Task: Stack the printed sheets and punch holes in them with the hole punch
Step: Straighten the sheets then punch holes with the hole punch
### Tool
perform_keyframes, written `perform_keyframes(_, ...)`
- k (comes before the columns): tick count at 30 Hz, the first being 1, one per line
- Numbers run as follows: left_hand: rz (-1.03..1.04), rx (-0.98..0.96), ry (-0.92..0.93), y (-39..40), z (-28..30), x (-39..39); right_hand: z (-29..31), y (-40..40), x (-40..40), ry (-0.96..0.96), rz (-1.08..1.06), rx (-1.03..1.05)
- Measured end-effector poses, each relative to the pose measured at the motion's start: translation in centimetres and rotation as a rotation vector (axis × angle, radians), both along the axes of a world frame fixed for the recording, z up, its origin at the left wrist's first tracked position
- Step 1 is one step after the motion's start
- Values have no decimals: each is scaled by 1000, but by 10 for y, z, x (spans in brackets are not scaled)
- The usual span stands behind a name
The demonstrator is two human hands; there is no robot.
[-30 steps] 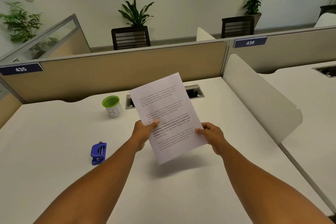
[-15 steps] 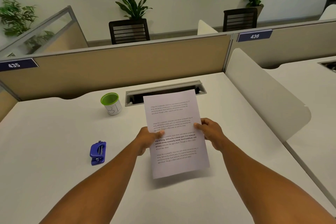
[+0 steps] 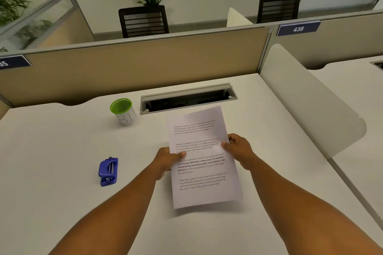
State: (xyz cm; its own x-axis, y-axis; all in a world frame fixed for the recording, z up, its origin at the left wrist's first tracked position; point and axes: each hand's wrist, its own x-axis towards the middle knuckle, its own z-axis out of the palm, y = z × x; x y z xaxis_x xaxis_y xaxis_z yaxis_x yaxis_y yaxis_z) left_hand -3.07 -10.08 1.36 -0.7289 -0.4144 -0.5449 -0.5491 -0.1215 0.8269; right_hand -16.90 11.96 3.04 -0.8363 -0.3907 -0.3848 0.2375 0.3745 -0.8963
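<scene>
1. While both hands hold them above the white desk (image 3: 62, 172) at centre frame, the white printed paper sheets (image 3: 204, 163) show a second sheet's corner peeking out, skewed, at the top edge, so the stack is not yet square
2. Pinching the left long edge, the left hand (image 3: 165, 161) has its thumb on the printed face and its fingers hidden beneath; the right hand (image 3: 240, 151) grasps the right edge the same way, thumb on top
3. Squaring appears to be the step in hand: loosening both pinches slightly and tapping the lower short edge on the desk should let the skewed sheet drop into line, and a tap of one long edge would finish the job
4. Gripping too tightly risks locking the offset in; letting go too far risks the sheets fanning apart
5. Untouched, the small blue metal-and-plastic hole punch (image 3: 108, 171) lies on the desk at lower left of the frame, well apart from the sheets and nearest the left hand
6. Farther back, a white cup with a green rim (image 3: 123, 111) stands left of centre beside the grey cable tray opening (image 3: 188, 98), clear of the working area
</scene>
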Motion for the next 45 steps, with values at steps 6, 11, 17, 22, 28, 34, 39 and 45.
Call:
perform_keyframes(6,247,-152,-48,-26,-24,9,-13,-5,-3,33,-28,62)
perform_keyframes(11,390,-399,-123,-53,-27,27,-21,-11,-5,10,-59,99)
perform_keyframes(17,563,-681,-123,-92,-24,55,-25,-18,-5,6,-62,123)
perform_keyframes(22,719,-733,-345,-124,-20,76,-29,-21,-5,6,-67,119)
perform_keyframes(28,692,-612,-585,-147,-27,93,-31,-26,-6,-6,-77,126)
perform_keyframes(34,644,-452,-594,-150,-34,96,-34,-29,-6,-16,-76,131)
perform_keyframes(39,681,-397,-583,-148,-33,96,-34,-31,-4,-28,-71,128)
perform_keyframes(45,656,-320,-530,-141,-27,86,-32,-32,-4,-25,-62,123)
